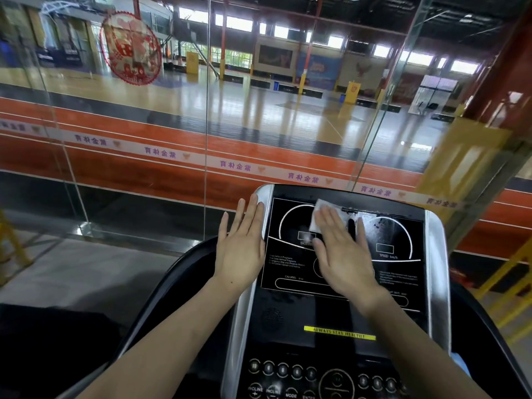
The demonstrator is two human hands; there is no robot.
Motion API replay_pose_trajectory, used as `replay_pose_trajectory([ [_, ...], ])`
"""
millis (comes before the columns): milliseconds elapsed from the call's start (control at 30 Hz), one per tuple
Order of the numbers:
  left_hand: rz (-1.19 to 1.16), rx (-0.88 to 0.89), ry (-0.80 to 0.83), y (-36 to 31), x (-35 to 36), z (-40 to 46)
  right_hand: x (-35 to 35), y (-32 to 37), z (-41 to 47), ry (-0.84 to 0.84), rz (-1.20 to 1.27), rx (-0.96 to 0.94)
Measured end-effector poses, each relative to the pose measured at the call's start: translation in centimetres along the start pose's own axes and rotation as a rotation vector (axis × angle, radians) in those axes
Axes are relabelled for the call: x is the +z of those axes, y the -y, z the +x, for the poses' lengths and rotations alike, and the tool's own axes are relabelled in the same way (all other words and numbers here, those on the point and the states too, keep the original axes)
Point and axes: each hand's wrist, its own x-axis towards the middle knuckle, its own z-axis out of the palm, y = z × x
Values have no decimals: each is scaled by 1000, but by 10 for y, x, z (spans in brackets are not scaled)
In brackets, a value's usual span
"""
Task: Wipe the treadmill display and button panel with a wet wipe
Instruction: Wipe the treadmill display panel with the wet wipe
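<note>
The black treadmill display (290, 269) with white arcs and small print fills the lower centre, framed by silver side rails. My right hand (342, 251) lies flat on it with straight fingers, pressing a white wet wipe (322, 211) against the upper middle of the screen. A wet smear shows on the glass to the right of the wipe. My left hand (240, 243) is flat and spread, resting against the display's left silver rail (266, 203). Below, the button panel (316, 375) shows round keys and INCLINE, MODE and ENTER labels.
A yellow sticker strip (339, 333) sits between display and buttons. Black handlebars (172, 272) curve out on both sides. A glass wall (205, 116) stands just beyond the console, with a sports hall behind it. Yellow railings (503, 283) are at the right.
</note>
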Motion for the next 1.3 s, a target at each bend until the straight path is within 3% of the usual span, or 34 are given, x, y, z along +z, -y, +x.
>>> replay_pose_trajectory([
  [100, 5, -18, 5, -5, 1, 0, 1, 8, 3, -3, 31, 48],
  [267, 0, -36, -20, -4, 3, -1, 7, 70, 30, 22, 59, -107],
  [367, 15, -21, -7, -4, 3, -2, 8, 57, 27, 27, 18, -126],
  [533, -4, -28, 10, -7, 0, -2, 2, -18, -11, -15, 90, 94],
  [633, 6, -34, 12, -8, 2, -1, 1, -15, -13, -6, 135, 177],
  [867, 8, -34, -27, -4, 6, -3, 6, 69, 29, 50, 72, -94],
  [1133, 28, -35, -12, -6, 5, -2, 7, 3, -7, 4, 73, 122],
  [1300, 46, -33, -32, -4, 8, -2, 10, 71, 31, 46, 46, -110],
])
